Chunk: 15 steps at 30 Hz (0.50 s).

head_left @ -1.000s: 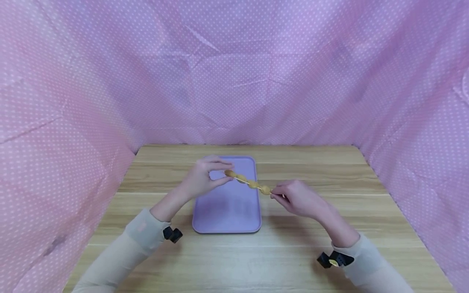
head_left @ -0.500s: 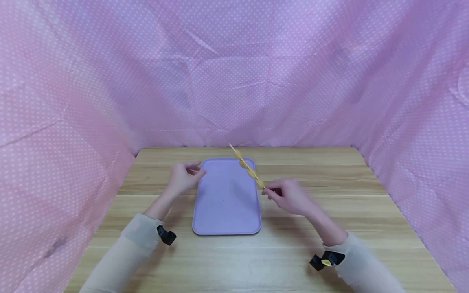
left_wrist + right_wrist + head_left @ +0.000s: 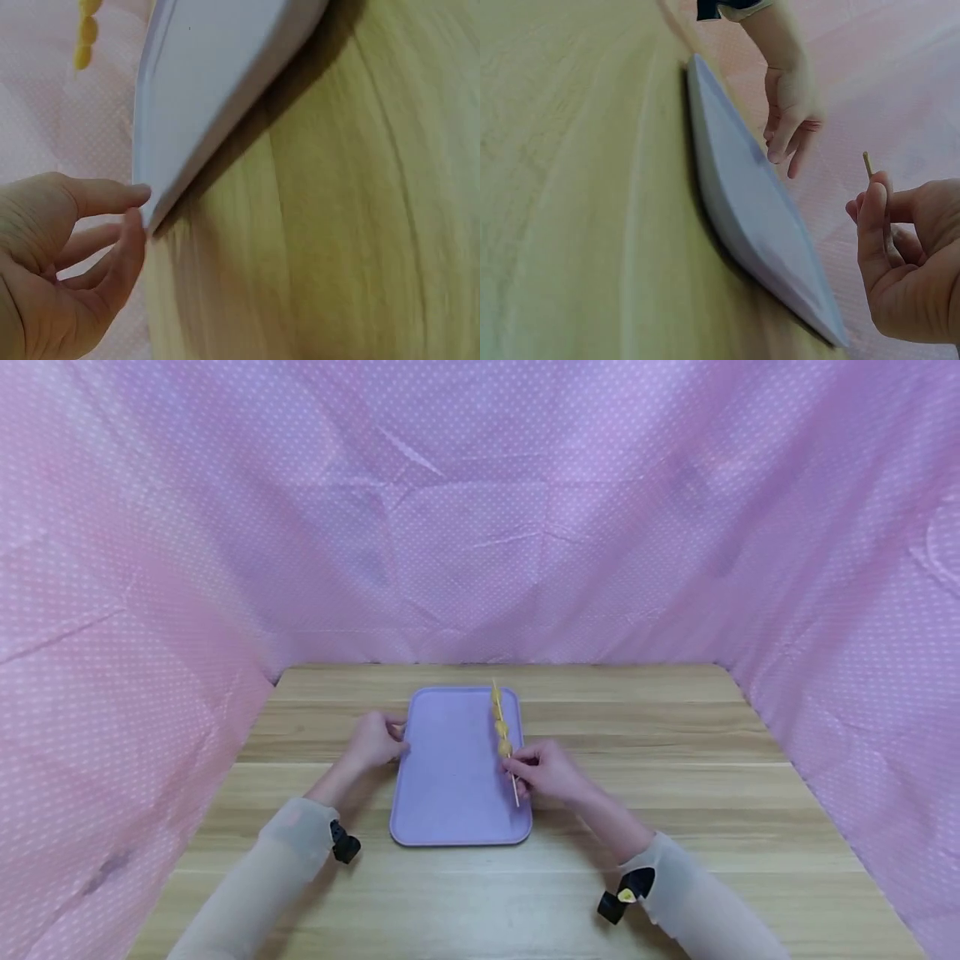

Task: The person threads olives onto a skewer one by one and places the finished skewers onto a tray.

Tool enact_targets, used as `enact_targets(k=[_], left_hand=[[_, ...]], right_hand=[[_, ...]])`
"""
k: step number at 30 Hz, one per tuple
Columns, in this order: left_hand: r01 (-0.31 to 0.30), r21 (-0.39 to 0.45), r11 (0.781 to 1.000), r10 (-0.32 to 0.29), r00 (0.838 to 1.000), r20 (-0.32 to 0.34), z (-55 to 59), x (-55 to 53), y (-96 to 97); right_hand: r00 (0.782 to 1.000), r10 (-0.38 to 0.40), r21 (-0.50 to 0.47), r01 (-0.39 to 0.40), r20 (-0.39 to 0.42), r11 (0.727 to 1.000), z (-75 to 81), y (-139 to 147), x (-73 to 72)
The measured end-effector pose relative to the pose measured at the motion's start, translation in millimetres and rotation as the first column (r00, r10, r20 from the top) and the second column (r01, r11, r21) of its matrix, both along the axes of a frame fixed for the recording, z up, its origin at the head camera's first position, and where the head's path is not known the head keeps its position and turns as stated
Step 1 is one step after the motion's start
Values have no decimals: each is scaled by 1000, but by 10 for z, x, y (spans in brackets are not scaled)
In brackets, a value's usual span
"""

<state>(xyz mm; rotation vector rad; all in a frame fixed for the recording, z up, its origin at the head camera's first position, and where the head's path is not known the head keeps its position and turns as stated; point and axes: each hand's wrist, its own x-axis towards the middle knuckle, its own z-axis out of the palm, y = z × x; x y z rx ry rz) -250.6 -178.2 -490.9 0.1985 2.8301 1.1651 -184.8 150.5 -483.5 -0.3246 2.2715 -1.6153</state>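
In the head view a skewer [image 3: 502, 727] of several yellow, ball-like pieces on a thin wooden stick is tilted over the right side of a lilac tray [image 3: 453, 793]. My right hand [image 3: 546, 770] pinches the stick below the lowest ball; the bare lower end sticks out past the fingers. In the right wrist view only the stick's tip [image 3: 867, 162] shows beyond that hand. My left hand [image 3: 372, 741] is at the tray's left rim, thumb and fingers loosely bent. Its fingertips [image 3: 139, 196] are at the rim in the left wrist view; whether they grip it I cannot tell.
The tray lies on a wood-grain table [image 3: 645, 760]. Pink polka-dot cloth [image 3: 480, 568] hangs behind the table and along both sides. A small black camera is strapped on each wrist.
My left hand let go of the skewer's tip end, moved left and came to the tray's rim. My right hand has swung the skewer nearly lengthwise over the tray and moved left.
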Motion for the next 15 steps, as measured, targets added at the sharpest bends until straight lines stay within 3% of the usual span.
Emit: enact_targets(k=[4, 8, 15], left_hand=[[46, -54, 997, -46, 999, 16, -7, -1, -8], [81, -80, 994, -81, 997, -3, -1, -12, 10], [73, -81, 994, -75, 997, -25, -68, 7, 5]], right_hand=[[998, -4, -11, 5, 55, 1000, -134, -71, -2], [998, -2, 1, 2, 58, 1000, -220, -139, 16], [998, 16, 22, -17, 59, 1000, -299, -258, 60]])
